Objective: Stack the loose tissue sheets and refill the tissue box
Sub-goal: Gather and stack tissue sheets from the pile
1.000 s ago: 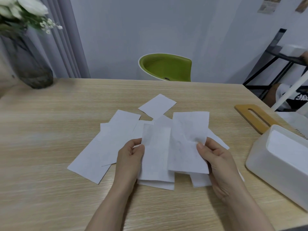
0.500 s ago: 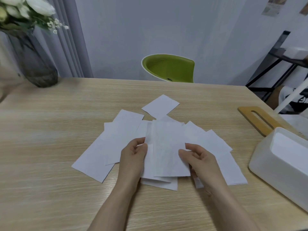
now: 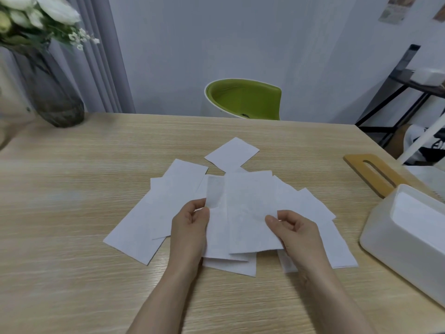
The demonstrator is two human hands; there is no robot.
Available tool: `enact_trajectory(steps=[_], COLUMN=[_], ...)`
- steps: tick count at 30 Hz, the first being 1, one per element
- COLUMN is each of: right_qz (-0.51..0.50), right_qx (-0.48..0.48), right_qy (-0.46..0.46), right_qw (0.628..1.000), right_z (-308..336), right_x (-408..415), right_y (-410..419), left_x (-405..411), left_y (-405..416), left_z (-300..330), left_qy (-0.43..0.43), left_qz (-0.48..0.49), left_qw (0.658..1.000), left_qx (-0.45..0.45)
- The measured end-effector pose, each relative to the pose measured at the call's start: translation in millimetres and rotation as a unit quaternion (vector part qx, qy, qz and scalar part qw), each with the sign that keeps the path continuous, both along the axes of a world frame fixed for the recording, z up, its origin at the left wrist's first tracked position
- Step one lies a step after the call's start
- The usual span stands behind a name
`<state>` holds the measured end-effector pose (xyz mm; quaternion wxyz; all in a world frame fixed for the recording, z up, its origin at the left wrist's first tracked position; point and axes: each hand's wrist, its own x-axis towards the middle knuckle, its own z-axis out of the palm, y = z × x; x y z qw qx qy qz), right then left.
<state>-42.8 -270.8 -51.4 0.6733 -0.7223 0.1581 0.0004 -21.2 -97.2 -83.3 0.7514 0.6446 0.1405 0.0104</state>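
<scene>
White tissue sheets [image 3: 173,201] lie fanned and overlapping on a pale wood-grain table [image 3: 72,237]; about eight separate rectangles can be counted, though the overlaps make the exact number uncertain. All are thin, flat and matte, with a faint embossed texture on the uppermost ones. One smaller square sheet [image 3: 232,154] lies turned diamond-wise just beyond the main spread, on the far side from the person. Two bare hands are at work over the middle of the spread. The left hand [image 3: 190,227] pinches the left edge of a small stack [image 3: 248,213] between thumb and curled fingers, and the right hand [image 3: 296,232] pinches its right edge in the same way, thumb on top. One tissue box [image 3: 385,237], white, smooth and rounded at the corners, stands open to the right of the sheets, well apart from the hands; its interior looks white, and whether it holds anything cannot be told. One wooden lid [image 3: 361,169], flat, oblong and cut with a long slot, lies just beyond the box, touching or nearly touching its far wall. One dark glass vase [image 3: 53,97] of white flowers stands far left of the sheets. One green chair [image 3: 243,100] stands beyond the table.
</scene>
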Motion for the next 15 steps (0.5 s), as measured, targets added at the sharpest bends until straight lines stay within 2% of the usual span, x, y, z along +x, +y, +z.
enact_trajectory(steps=[2,7,15], right_qz=[-0.009,0.024,0.023], right_qx=[0.011,0.081,0.063], right_qy=[-0.017,0.008,0.013], right_qw=[1.000,0.996,0.998], right_z=[0,2,-4], right_x=[-2,-4,-3], right_y=[1,12,25], left_x=[0,0,2], left_y=[0,-1,0], left_z=[0,1,1], left_qy=[0.002,0.014,0.030], left_qz=[0.004,-0.002,0.004], left_qw=[1.000,1.000,0.999], left_qx=[0.001,-0.002,-0.040])
